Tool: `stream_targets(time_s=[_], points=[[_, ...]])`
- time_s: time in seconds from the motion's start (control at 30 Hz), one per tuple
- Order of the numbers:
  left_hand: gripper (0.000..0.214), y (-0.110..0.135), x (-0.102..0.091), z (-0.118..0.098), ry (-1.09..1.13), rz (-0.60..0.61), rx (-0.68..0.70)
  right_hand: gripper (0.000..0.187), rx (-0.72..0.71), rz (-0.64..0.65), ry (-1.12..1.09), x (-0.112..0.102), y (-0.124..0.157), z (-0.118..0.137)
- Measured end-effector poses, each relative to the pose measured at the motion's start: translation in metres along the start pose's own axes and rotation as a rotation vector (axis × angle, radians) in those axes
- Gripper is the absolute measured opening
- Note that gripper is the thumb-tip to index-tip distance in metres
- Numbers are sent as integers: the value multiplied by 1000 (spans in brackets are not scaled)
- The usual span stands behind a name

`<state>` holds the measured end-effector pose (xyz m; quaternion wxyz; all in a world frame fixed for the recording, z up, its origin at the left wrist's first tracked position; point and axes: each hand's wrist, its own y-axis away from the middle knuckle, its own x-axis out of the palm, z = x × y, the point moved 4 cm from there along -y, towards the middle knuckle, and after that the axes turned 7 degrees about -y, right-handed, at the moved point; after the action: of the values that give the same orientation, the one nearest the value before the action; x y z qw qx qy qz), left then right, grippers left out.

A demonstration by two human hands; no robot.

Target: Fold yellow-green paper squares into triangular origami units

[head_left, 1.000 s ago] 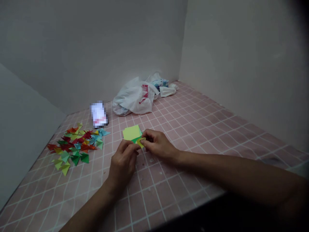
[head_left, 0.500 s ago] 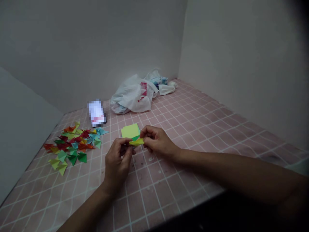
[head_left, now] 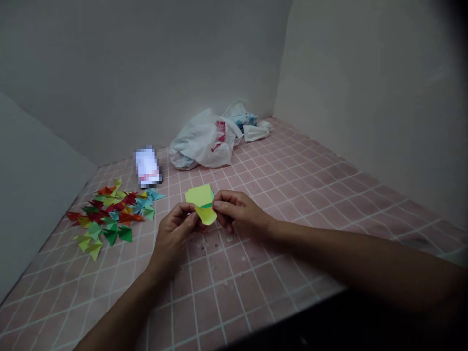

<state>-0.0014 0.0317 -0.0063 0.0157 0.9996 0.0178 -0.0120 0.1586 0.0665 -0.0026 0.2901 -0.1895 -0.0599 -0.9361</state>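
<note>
Pink tiled counter [head_left: 278, 204] under grey walls, and all the action's at the middle of it: a folded paper [head_left: 200, 196], yellow-green with a green layer showing, held up between both hands. It's light, thin and soft, so it'll crease easily; best pinched near its edges. Right hand [head_left: 237, 210] closes thumb and fingers on it from the right, left hand [head_left: 173, 234] curls in, fingertips on the yellow flap [head_left: 206, 215]. Paper triangles [head_left: 109, 214] lie scattered left, a white plastic bag [head_left: 203, 141] behind.
</note>
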Motion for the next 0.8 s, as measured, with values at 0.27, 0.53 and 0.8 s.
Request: stream_targets(time_s=[0.27,0.53,0.8], points=[[20,0,-1,3,48,27,6,18,147,64,-189,1,-2,-9],[22,0,-1,5,42,13,-9,21,174,99,-99,1,-2,-11],[19,3,4,4,-7,30,-11,17,184,80,-43,2,-2,-15]])
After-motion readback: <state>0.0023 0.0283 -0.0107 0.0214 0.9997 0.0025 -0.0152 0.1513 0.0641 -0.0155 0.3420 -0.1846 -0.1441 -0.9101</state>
